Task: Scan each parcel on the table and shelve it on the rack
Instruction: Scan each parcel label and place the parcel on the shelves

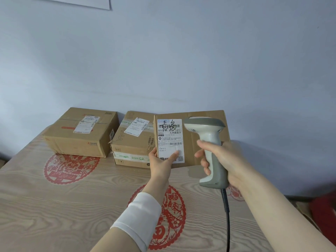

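My left hand [161, 159] grips the lower left corner of a flat cardboard parcel [192, 142], tilted up so its white shipping label [170, 139] faces me; the thumb lies on the label. My right hand [221, 159] holds a grey and white barcode scanner [209, 135] by its handle, head aimed at the parcel's face just right of the label. Two more cardboard parcels sit on the table behind: a wide one [81, 131] at the left and a taped one [132, 140] partly hidden by the held parcel.
The table [63, 206] has a wood-grain cover with red paper-cut designs. A black cable [226, 211] hangs from the scanner down over the table's near right part. A plain wall stands behind. Something red [323, 215] lies at the right edge. No rack is in view.
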### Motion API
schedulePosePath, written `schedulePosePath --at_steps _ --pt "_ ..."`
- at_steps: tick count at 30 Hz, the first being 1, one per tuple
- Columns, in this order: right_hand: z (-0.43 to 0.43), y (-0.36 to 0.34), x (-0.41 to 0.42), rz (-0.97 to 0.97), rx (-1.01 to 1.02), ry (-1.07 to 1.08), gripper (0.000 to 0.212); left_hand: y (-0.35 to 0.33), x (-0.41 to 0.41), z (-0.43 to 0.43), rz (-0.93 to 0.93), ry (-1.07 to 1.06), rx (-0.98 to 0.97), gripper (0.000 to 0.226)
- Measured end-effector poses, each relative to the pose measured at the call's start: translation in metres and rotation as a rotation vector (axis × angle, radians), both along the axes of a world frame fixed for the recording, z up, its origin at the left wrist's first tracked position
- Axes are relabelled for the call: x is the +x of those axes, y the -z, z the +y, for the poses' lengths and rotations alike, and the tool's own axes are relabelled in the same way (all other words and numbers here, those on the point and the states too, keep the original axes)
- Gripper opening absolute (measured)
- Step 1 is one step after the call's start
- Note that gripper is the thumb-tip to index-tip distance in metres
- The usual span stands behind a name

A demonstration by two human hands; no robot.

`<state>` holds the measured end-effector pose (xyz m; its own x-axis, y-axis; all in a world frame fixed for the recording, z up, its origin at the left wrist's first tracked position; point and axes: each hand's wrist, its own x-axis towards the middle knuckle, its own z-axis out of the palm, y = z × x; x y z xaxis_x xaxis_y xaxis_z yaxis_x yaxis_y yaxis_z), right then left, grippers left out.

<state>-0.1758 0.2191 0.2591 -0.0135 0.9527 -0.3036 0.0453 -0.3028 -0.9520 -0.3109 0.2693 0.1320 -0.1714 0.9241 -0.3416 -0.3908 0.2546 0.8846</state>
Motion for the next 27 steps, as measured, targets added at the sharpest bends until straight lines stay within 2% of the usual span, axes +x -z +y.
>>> schedulePosePath --at_steps 3,7,10,15,18,21,25,27 --pt "0.007 -0.001 0.024 -0.056 0.115 0.159 0.018 -0.008 -0.018 -0.002 -0.031 -0.022 -0.024 0.067" --pt "0.024 0.006 0.046 -0.246 0.258 0.356 0.013 -0.018 -0.053 -0.01 -0.05 -0.053 -0.048 0.06" --pt "0.031 0.017 0.036 -0.289 0.287 0.319 0.017 -0.026 -0.084 -0.022 -0.06 -0.056 -0.019 0.049" --pt "0.024 0.021 -0.022 -0.14 0.384 0.141 0.02 -0.048 -0.14 -0.06 -0.062 -0.101 0.043 0.044" --pt "0.019 0.009 -0.065 -0.078 0.429 0.086 0.023 -0.069 -0.181 -0.09 0.071 -0.155 0.132 0.043" --pt "0.014 -0.013 -0.117 -0.015 0.485 0.054 0.024 -0.095 -0.233 -0.121 0.24 -0.184 0.25 0.025" --pt "0.0 -0.049 -0.208 0.088 0.566 -0.003 0.025 -0.134 -0.316 -0.164 0.408 -0.269 0.354 0.037" --pt "-0.011 -0.066 -0.261 0.122 0.596 -0.033 0.021 -0.152 -0.364 -0.187 0.474 -0.316 0.419 0.032"
